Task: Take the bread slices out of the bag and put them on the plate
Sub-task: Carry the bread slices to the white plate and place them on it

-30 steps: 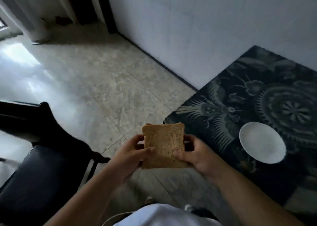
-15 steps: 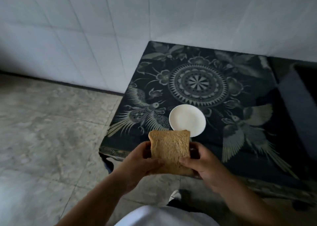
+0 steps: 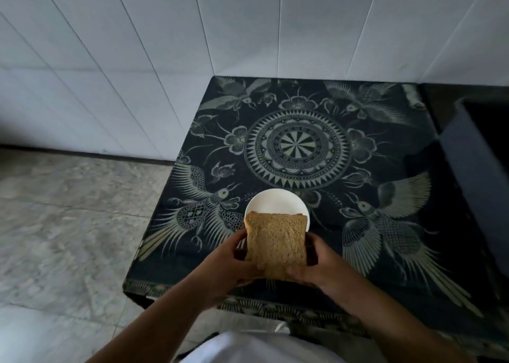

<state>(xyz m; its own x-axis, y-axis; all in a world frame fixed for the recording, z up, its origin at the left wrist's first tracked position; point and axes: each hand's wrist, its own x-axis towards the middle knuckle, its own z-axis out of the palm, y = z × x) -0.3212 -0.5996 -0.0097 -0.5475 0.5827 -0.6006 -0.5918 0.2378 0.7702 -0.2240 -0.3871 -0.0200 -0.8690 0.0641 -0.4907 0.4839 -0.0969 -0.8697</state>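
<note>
Between two hands point(image 3: 275, 263), one bread slice point(image 3: 276, 243)

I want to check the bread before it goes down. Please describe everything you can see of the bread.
The bread is brown and square-cut, with a darker crust edge and a slightly domed top. It is held tilted, broad face to the camera, the left hand at one side and the right hand at the other. It hides the near rim of the white plate. Whether several slices are stacked is unclear.
</note>
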